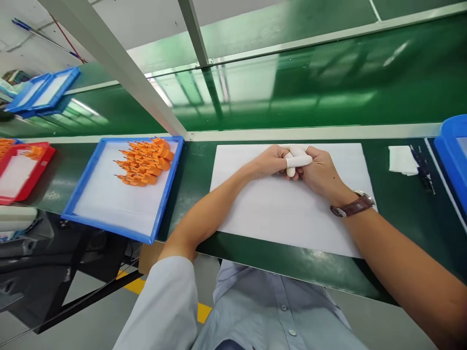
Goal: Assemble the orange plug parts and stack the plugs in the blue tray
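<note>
My left hand (270, 160) and my right hand (321, 171) meet above a white sheet (284, 209) on the green bench. Both have their fingers curled in against each other. White finger cots (299, 161) cover some of the fingertips between the hands; one points sideways to the right, another downward. My right hand's thumb and fingers close in at the tip of the sideways cot. Whatever else may lie between the fingers is hidden.
Left of the sheet, a blue tray (120, 221) holds a pile of orange parts (148, 163). Further left is a red tray (27, 182) with more orange pieces. On the right lie a white cloth (402, 160), black tweezer-like tools (423, 167) and a blue bin (452, 155).
</note>
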A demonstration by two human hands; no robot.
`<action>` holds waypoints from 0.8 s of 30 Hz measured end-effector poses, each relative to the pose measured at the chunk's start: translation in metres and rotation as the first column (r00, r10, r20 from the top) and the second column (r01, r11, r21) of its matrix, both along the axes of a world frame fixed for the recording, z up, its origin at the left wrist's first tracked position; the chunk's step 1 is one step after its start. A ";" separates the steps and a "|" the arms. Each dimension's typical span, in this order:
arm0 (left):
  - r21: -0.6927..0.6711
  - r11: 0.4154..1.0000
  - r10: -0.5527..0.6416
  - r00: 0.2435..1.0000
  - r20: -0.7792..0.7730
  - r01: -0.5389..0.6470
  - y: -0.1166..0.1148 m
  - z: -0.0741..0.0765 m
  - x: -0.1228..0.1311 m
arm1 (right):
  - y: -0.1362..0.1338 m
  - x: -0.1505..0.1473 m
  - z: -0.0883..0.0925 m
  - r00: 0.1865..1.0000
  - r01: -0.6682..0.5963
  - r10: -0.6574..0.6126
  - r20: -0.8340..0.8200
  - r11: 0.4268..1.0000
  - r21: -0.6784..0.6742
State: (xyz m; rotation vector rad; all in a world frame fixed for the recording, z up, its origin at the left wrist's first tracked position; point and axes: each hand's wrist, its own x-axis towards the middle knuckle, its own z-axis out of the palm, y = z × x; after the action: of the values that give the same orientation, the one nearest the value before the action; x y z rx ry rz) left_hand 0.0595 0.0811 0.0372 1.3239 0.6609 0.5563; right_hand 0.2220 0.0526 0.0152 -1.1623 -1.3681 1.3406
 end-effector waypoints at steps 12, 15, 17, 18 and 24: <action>0.043 0.999 0.018 1.000 -0.014 -0.017 0.005 -0.005 -0.003 | 0.004 -0.005 0.011 0.997 -0.026 0.022 -0.080 0.998 -0.057; 0.026 1.000 0.011 1.000 -0.011 -0.011 0.005 -0.003 -0.004 | 0.007 -0.007 0.011 0.976 -0.080 0.057 -0.211 0.992 -0.100; 0.010 1.000 -0.002 1.000 -0.020 0.002 0.005 -0.001 -0.005 | 0.009 -0.007 0.010 0.959 -0.109 0.072 -0.273 0.986 -0.123; -0.003 1.000 -0.011 1.000 -0.020 0.011 0.005 0.000 -0.005 | 0.010 -0.007 0.010 0.953 -0.117 0.074 -0.294 0.984 -0.132; -0.036 0.999 -0.034 0.999 -0.009 0.034 0.009 0.004 -0.007 | 0.016 -0.007 0.007 0.931 -0.143 0.079 -0.357 0.977 -0.156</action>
State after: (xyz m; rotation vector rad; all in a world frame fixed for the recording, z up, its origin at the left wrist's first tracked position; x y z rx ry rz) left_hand 0.0521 0.0899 0.0408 1.3022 0.6523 0.5086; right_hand 0.2148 0.0682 0.0224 -0.9130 -1.0841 1.6910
